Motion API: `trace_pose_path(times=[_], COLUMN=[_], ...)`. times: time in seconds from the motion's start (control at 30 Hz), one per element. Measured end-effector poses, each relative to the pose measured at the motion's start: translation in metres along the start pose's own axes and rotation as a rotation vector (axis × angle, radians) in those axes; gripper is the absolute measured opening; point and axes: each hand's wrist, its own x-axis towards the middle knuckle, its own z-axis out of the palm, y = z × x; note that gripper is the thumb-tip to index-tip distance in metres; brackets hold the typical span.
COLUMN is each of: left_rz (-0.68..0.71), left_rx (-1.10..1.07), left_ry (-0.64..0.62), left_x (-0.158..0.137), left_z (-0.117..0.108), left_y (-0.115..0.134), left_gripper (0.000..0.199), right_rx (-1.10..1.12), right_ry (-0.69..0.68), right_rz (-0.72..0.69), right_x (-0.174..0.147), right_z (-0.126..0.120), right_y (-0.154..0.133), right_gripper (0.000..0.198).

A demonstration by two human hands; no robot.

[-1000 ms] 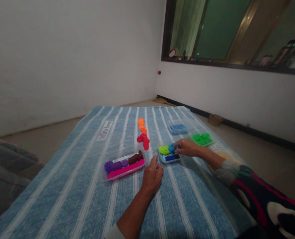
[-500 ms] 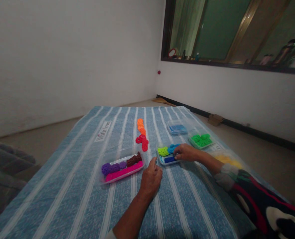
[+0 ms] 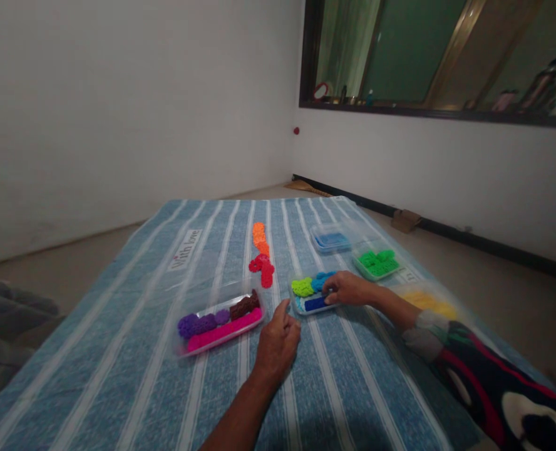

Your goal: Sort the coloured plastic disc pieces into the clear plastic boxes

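Note:
My right hand (image 3: 349, 289) lies over the right side of a small clear tray (image 3: 295, 306) and its fingertips pinch the end of a dark blue piece (image 3: 314, 304). A lime piece (image 3: 302, 287) and a light blue piece (image 3: 322, 278) sit in the same tray. My left hand (image 3: 277, 343) rests on the striped blue cloth (image 3: 132, 376) just in front of that tray, fingers curled, forefinger stretched forward, holding nothing. To its left stands a long clear tray (image 3: 180, 351) with purple (image 3: 198, 324), brown (image 3: 244, 305) and pink (image 3: 221, 330) pieces.
Orange pieces (image 3: 258, 233) and red pieces (image 3: 262, 270) lie loose on the cloth beyond the trays. Further right are a tray of blue (image 3: 330, 239), a tray of green (image 3: 377, 262) and a tray of yellow (image 3: 424, 300). White walls and a dark-framed window (image 3: 428, 56) stand behind.
My right hand has slid from the light blue piece down to the dark blue piece. My left hand has barely moved. The view has shifted a little to the right.

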Motion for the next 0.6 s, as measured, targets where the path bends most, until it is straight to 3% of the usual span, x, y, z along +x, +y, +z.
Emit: trace_pose_path(times=[0.17, 0.6], left_rz=[-0.009, -0.026], left_rx=[-0.019, -0.048], left_ry=[0.013, 0.008], left_x=[0.0, 0.001], left_z=[-0.001, -0.001], left_y=[0.002, 0.002], left_gripper=[0.056, 0.05], right_rx=[0.043, 0.192], right_ry=[0.037, 0.303], right_rz=[-0.022, 0.042], right_x=[-0.003, -0.025], right_z=[-0.002, -0.029], right_y=[0.0, 0.014], right_gripper=[0.021, 0.022])
